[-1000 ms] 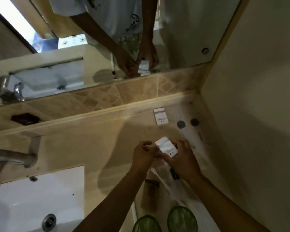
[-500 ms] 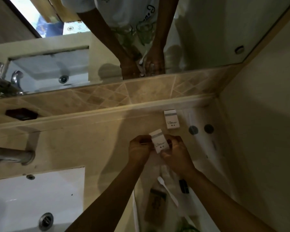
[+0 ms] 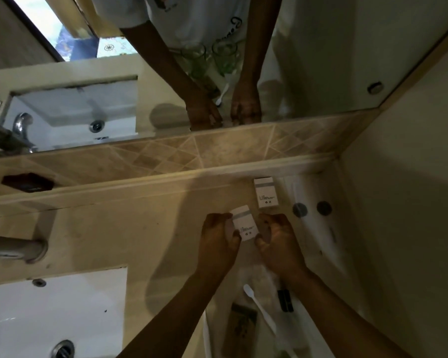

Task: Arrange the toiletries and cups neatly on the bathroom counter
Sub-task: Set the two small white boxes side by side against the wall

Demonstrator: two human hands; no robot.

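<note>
Care is needed as the small white box (image 3: 244,226), pinched by left hand (image 3: 217,241) and right hand (image 3: 277,241), is squared just beside the placed box (image 3: 266,193).

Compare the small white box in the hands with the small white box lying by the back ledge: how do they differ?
The small white box in the hands is gripped on both sides by the left hand and right hand; the small white box by the back ledge lies untouched. The held box is turned askew; the ledge box sits nearly square to the ledge, farther back. Both share a grey band and matching print.
</note>
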